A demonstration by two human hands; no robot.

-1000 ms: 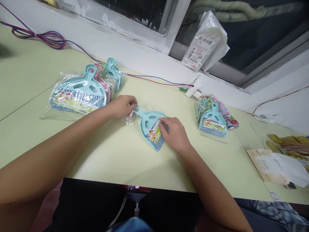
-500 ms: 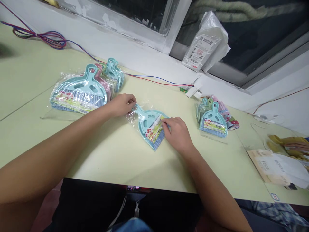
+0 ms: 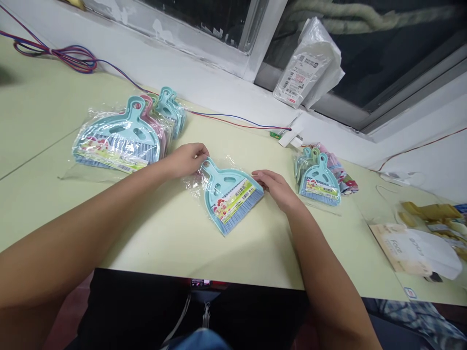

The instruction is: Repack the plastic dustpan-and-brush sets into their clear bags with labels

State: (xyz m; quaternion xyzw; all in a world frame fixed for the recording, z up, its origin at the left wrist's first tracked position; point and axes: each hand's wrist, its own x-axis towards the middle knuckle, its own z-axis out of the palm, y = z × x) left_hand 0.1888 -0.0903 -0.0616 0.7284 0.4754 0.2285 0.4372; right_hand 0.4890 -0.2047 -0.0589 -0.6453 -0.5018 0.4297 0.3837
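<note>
A light-blue dustpan with a blue-bristled brush (image 3: pixel 233 194), in clear plastic wrap with a printed label, lies slanted on the table before me. My left hand (image 3: pixel 189 159) pinches the wrapped handle end at its upper left. Loose plastic (image 3: pixel 195 183) bunches below those fingers. At the pan's right corner is my right hand (image 3: pixel 275 187), its fingers stretched out beside the edge; whether they touch the wrap is hard to see. Left of my left hand stands a row of wrapped dustpan sets (image 3: pixel 118 138), light blue, pink and green.
Several smaller wrapped dustpan sets (image 3: pixel 319 182) stand at the right, with patterned cloth behind them. Cables (image 3: pixel 73 57) run along the wall to a white plug (image 3: pixel 290 137). A plastic-wrapped box (image 3: pixel 302 73) leans on the window sill. A face-tissue pack (image 3: pixel 404 250) lies far right.
My right hand has moved off the label and brush to the pan's right edge, showing the whole label. The dustpan has turned slightly. My left hand keeps its pinch at the handle.
</note>
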